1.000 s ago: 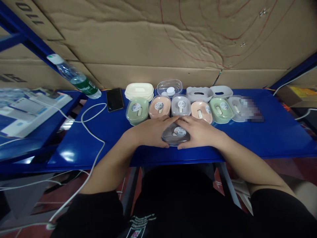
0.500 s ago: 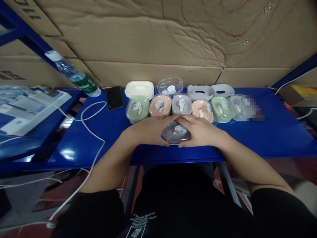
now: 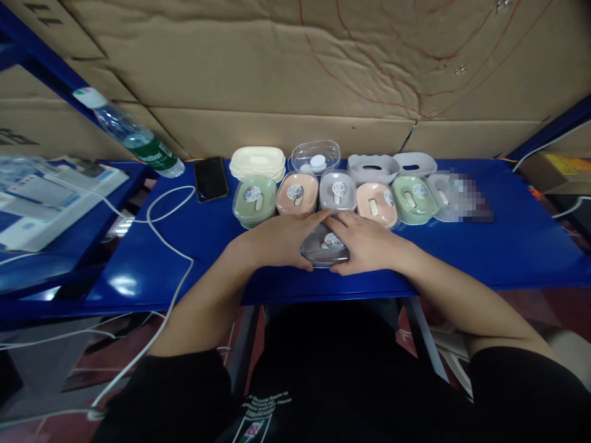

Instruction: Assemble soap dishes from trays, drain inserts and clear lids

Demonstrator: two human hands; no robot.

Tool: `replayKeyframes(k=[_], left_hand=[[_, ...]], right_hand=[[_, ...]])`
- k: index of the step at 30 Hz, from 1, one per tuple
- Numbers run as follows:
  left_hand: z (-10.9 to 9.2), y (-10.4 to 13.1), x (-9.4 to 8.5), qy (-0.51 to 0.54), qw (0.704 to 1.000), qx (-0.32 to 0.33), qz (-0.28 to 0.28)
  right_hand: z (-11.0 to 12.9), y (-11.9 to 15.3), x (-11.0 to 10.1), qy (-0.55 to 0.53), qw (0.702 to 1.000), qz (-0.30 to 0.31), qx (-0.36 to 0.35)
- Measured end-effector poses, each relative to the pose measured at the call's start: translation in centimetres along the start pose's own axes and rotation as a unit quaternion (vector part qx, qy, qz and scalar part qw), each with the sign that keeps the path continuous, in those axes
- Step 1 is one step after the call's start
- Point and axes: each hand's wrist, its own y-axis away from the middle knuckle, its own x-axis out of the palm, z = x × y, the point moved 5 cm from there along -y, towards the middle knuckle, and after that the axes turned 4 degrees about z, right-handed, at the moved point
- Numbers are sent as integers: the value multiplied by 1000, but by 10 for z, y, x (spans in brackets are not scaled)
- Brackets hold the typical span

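Near the front edge of the blue table, a dark grey soap box with a clear lid and a round label sits between my hands. My left hand wraps its left side, thumb at the front and fingers over the far edge. On the opposite side my right hand grips it the same way, and the fingertips of both hands meet behind the lid. Just beyond stands a row of similar lidded boxes: a green one, a peach one, a grey one, another peach one and a second green one.
Behind the row are stacked cream trays, a clear lid and grey slotted inserts. To the left lie a phone, a white cable and a leaning water bottle. A cardboard wall closes the back.
The view has shifted slightly. Both hands keep their hold on the dark grey soap box, and the row of boxes stays as it was.
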Motion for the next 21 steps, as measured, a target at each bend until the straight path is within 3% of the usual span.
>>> replayKeyframes(k=[7,15,21], left_hand=[[0,0,-2,7,1000,-3,10],[2,5,-2,-14,1000,-11,12],[-1,7,-3,-16,1000,-7,9]], right_hand=[[8,1,-2,14,999,16,27],[-1,6,-4,-46,990,-55,-117],[-7,7,-7,-54,991,-32,-122]])
